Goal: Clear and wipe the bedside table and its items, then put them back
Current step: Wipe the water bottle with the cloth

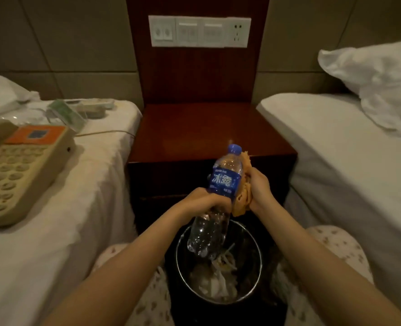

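Left of the bedside table [194, 128], the left bed [65, 231] carries the goods: a beige telephone [18, 170] with an orange card on top, sitting nearer the camera than the table's front edge. Its cord [105, 132] trails toward the table. Farther back on that bed, still left of the table, lies a green-and-clear packet [65, 114], with a pale flat item just behind it, too blurred to name.

On to the table itself: dark red wood, its top bare and shiny. Above it on the back panel is a row of white switches and sockets [199, 31].

In front of the table, the left hand [202, 203] grips a water bottle [223, 184] round its middle, just under the blue label. The bottle is tilted, blue cap toward the table's front edge, base hanging over a round bin [177, 254] of crumpled paper on the floor below the table's front.

Against the bottle's right side is an orange-tan cloth [243, 201], and the right hand [261, 187] is curled round it, pressing it to the plastic.

Right of the table, the right bed [336, 149], with a white pillow [378, 83] toward its head.
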A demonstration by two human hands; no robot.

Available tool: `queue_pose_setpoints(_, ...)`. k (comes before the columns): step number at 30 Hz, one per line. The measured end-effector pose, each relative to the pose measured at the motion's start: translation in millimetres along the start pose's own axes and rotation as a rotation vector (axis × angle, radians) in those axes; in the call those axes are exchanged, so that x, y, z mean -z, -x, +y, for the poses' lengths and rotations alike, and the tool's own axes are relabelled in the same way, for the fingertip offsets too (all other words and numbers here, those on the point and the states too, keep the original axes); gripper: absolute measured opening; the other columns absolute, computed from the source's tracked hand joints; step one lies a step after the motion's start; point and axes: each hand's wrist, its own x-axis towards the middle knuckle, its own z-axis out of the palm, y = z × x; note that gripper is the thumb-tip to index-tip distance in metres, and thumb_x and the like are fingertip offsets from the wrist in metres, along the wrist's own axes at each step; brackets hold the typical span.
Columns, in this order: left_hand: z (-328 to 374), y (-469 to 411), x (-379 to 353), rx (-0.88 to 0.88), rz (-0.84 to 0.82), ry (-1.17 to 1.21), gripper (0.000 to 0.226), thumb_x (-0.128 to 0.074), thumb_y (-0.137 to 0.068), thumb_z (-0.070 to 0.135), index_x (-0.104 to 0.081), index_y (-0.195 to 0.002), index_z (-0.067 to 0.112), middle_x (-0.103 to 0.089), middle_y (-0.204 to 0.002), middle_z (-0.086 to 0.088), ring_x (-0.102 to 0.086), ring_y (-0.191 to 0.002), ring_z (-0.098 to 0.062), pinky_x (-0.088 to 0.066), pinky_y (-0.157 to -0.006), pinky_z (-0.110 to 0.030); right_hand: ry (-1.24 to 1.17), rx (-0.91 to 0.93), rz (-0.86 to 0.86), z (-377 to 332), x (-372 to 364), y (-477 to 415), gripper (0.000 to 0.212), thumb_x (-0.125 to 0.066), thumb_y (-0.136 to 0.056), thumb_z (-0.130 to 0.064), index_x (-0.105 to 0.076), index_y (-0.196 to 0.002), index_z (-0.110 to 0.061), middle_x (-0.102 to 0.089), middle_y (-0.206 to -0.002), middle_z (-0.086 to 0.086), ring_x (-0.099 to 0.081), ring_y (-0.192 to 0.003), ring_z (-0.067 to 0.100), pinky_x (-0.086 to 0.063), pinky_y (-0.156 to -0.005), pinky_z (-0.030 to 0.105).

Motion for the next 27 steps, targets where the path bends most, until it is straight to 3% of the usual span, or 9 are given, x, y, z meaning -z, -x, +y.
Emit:
queue_pose_setpoints(4, -25.7, -10.5, -14.8, 0.069, -0.006, 0.027, 0.023, -0.070, -0.070, 0.017, -0.067, -0.092, 0.011, -0.067, -0.083, -0.003, -0.065, -0.076, -0.016, -0.049, -0.066, -0.025, 0.065, -0.018, -0.004, 30.8, 4.4, -1.8, 0.024, -0.050, -0.095, -0.035, -0.063, -0.092, -0.015, -0.068, -0.088, 0.004, -0.066, -0.081, 0.018, -0.053, -0.079, 0.033)
queue_pose_setpoints(6, -31.8, -17.3, -18.9, 0.083, 0.025, -0.033, 0.020, -0.074, -0.066, 0.020, -0.067, -0.083, 0.014, -0.068, -0.077, 0.000, -0.065, -0.071, -0.013, -0.051, -0.059, -0.023, 0.091, -0.024, 0.073, 43.9, 5.5, -2.7, 0.030, -0.049, -0.093, -0.044, -0.063, -0.090, -0.017, -0.068, -0.084, 0.002, -0.066, -0.077, 0.016, -0.054, -0.072, 0.029)
queue_pose_setpoints(8, -31.8, -24.6, -21.2, 0.068, 0.069, -0.147, 0.033, -0.077, -0.054, 0.035, -0.070, -0.082, 0.018, -0.071, -0.079, 0.003, -0.067, -0.074, -0.012, -0.058, -0.064, -0.027, 0.097, -0.003, 0.184, 51.7, 5.7, -2.4, 0.030, -0.045, -0.097, -0.039, -0.060, -0.087, -0.015, -0.065, -0.079, -0.001, -0.062, -0.068, 0.010, -0.049, -0.061, 0.023)
queue_pose_setpoints(10, -31.3, -28.5, -22.8, 0.070, 0.115, -0.218, 0.049, -0.075, -0.046, 0.048, -0.070, -0.087, 0.021, -0.071, -0.084, 0.004, -0.067, -0.077, -0.011, -0.057, -0.065, -0.028, 0.205, 0.071, 0.270, 57.7, 6.4, -2.9, 0.031, -0.037, -0.100, -0.034, -0.059, -0.100, -0.011, -0.063, -0.090, -0.004, -0.059, -0.072, 0.007, -0.047, -0.063, 0.022)
queue_pose_setpoints(14, -34.9, -26.4, -24.1, 0.084, 0.207, -0.433, 0.048, -0.072, -0.060, 0.053, -0.063, -0.091, 0.018, -0.062, -0.080, 0.004, -0.057, -0.069, -0.010, -0.038, -0.052, -0.022, 0.391, 0.181, 0.296, 68.4, 6.2, 5.1, 0.033, -0.036, -0.101, -0.034, -0.053, -0.115, -0.009, -0.061, -0.096, 0.001, -0.061, -0.081, 0.010, -0.046, -0.061, 0.018)
queue_pose_setpoints(17, -35.2, -22.5, -21.4, 0.063, 0.249, -0.574, 0.050, -0.071, -0.062, 0.057, -0.057, -0.092, 0.019, -0.056, -0.078, 0.004, -0.053, -0.068, -0.011, -0.039, -0.055, -0.022, 0.527, 0.283, 0.306, 73.9, 4.5, 10.5, 0.027, -0.036, -0.101, -0.023, -0.051, -0.118, -0.009, -0.058, -0.102, 0.002, -0.056, -0.078, 0.004, -0.043, -0.058, 0.006)
queue_pose_setpoints(19, -35.7, -21.0, -18.9, 0.073, 0.272, -0.589, 0.053, -0.071, -0.062, 0.057, -0.056, -0.094, 0.019, -0.056, -0.082, 0.003, -0.055, -0.074, -0.015, -0.043, -0.063, -0.024, 0.619, 0.415, 0.321, 76.6, 3.1, 17.5, 0.026, -0.038, -0.100, -0.016, -0.052, -0.119, -0.007, -0.058, -0.107, 0.004, -0.054, -0.087, 0.007, -0.043, -0.067, 0.005)
queue_pose_setpoints(23, -43.1, -20.7, -17.2, 0.110, 0.269, -0.644, 0.057, -0.070, -0.064, 0.056, -0.059, -0.102, 0.016, -0.058, -0.089, 0.000, -0.056, -0.080, -0.018, -0.046, -0.069, -0.026, 0.848, 0.668, 0.216, 75.1, 1.9, 26.4, 0.029, -0.046, -0.093, -0.003, -0.055, -0.121, -0.001, -0.048, -0.105, 0.002, -0.046, -0.080, -0.005, -0.032, -0.072, -0.004)
queue_pose_setpoints(27, -45.3, -19.9, -23.2, 0.092, 0.231, -0.741, 0.059, -0.069, -0.065, 0.059, -0.055, -0.103, 0.017, -0.054, -0.090, 0.001, -0.050, -0.079, -0.019, -0.041, -0.068, -0.027, 1.073, 0.828, 0.091, 60.4, 5.3, 22.4, 0.033, -0.053, -0.088, -0.007, -0.059, -0.120, -0.002, -0.059, -0.104, 0.009, -0.051, -0.089, 0.008, -0.035, -0.078, 0.003)
